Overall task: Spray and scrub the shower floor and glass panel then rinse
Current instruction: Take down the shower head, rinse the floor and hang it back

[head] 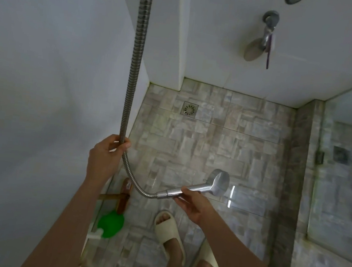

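the right hand (190,204) has its grip closed round the handle of the shower head (217,182), which hangs low over the shower floor (225,144) and points toward the glass panel (341,200). the left hand (104,157) has its grip pinched on the metal hose (136,61), holding it up near the wall. no water is seen coming out. the floor looks shiny and maybe wet, and no foam shows on it or on the glass. a wooden brush (124,196) and a green thing (111,223) lie by the left wall, in nobody's hand. so it looks like the spray and scrub part is over and the rinse is about to start, but that is a guess. the drain (190,108) sits uncovered at the far end.
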{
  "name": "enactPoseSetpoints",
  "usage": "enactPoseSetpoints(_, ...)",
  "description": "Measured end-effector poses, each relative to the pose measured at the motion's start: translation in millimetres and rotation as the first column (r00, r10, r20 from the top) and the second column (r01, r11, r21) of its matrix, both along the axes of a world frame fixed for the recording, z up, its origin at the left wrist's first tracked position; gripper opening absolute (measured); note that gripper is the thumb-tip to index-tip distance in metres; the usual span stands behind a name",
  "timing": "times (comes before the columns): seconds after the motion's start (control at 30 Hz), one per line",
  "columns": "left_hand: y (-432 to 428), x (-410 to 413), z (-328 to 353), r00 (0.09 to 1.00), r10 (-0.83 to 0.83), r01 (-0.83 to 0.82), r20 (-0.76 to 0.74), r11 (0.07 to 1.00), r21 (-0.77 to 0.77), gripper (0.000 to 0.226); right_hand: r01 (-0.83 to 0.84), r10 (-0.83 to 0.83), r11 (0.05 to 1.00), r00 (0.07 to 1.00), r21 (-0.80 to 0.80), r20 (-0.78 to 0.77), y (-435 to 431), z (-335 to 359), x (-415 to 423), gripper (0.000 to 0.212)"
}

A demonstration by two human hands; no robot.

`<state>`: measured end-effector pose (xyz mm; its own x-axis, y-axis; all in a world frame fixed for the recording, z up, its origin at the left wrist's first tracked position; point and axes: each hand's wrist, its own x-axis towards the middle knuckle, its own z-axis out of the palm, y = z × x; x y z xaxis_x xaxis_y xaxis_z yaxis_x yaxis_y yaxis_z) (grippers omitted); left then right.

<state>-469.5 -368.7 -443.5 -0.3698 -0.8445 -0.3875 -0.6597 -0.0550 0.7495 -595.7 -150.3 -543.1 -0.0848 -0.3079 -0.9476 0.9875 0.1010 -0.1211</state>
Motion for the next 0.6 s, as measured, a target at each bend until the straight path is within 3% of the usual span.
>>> enactPoseSetpoints(0.13, -19.8, 19.4, 7.2, 0.998, 0.062, -0.062, -0.013, 0.998, -0.010, 0.007, -0.065, 0.065, 0.997, 0.998, -0.045, -0.015, -28.7, 3.8, 14.8, 0.004)
enactPoseSetpoints(0.33, -37.7, 35.3, 9.5, 0.985, 0.151, -0.154, -0.084, 0.987, -0.035, 0.011, -0.122, 0.105, 0.986, 0.984, -0.115, -0.146, -71.9, 1.8, 6.3, 0.019)
enactPoseSetpoints(0.6, -53.2, 15.9, 4.6, 0.984, 0.147, -0.152, -0.099, 0.987, -0.043, 0.015, -0.154, 0.098, 0.973, 0.950, -0.173, -0.298, -118.8, 6.6, -31.3, 0.023)
